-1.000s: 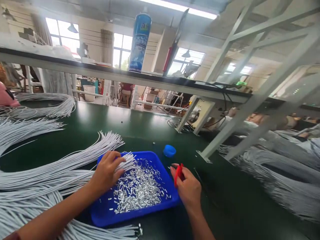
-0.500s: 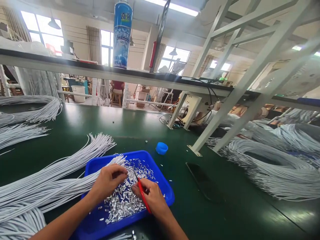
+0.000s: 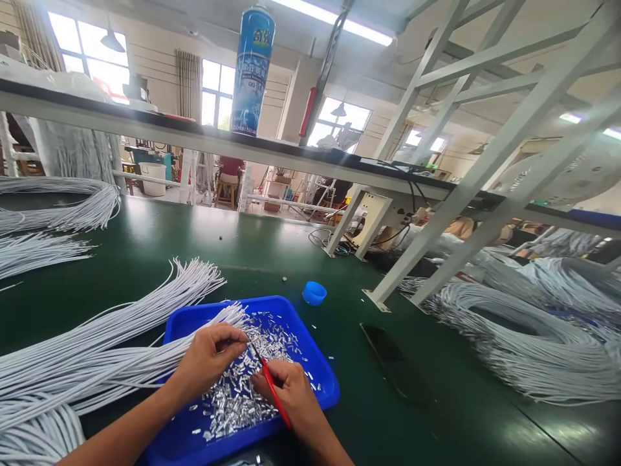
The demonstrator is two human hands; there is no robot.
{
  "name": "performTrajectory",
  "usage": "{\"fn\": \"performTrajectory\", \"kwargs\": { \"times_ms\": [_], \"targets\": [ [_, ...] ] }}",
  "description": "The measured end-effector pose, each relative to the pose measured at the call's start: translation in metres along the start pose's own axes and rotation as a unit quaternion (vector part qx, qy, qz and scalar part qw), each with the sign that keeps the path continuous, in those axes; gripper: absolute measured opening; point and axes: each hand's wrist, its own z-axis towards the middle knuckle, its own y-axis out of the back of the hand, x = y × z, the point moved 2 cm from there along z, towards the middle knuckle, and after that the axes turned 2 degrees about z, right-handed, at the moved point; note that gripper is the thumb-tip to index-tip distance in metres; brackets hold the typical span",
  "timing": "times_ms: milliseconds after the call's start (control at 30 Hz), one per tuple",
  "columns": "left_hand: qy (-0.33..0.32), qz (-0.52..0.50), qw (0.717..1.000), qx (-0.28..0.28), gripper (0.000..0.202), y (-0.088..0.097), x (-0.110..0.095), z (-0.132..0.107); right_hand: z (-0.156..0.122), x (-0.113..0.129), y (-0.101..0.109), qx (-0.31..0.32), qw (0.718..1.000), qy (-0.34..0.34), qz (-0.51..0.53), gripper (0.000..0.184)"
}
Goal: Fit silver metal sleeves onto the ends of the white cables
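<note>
A blue tray (image 3: 320, 375) full of small silver metal sleeves (image 3: 242, 395) sits on the green table in front of me. My left hand (image 3: 211, 356) is closed over the tray, pinching the end of a white cord from the bundle (image 3: 97, 353) that fans in from the left. My right hand (image 3: 286, 391) is closed around a thin red-handled tool (image 3: 270, 388), its dark tip pointing up toward the fingertips of my left hand. The two hands nearly touch above the sleeves.
A blue cap (image 3: 314, 293) lies behind the tray and a dark phone (image 3: 388, 353) to its right. More white cord bundles (image 3: 528, 336) lie at the right and far left. A white slanted frame (image 3: 466, 194) and a shelf with a spray can (image 3: 252, 71) stand behind.
My right hand came in from the tray's right edge to over the sleeves, bringing the red tool's tip up to my left hand's fingertips. The view shifted slightly.
</note>
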Motion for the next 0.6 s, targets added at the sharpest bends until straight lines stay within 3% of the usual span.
{"fn": "performTrajectory", "kwargs": {
  "times_ms": [200,433,600],
  "targets": [
    [0.001,0.021,1.000,-0.019,0.018,-0.003,0.006,0.000,0.002,-0.005,-0.002,-0.037,0.998,0.015,-0.056,0.041],
    [-0.038,0.034,0.998,-0.023,0.013,-0.001,-0.002,-0.002,0.002,-0.005,-0.005,0.041,0.998,0.005,0.054,0.039],
    [-0.053,0.061,0.996,-0.038,0.013,0.000,-0.010,-0.004,0.002,-0.003,-0.005,-0.006,1.000,-0.007,-0.021,0.038]
  ]
}}
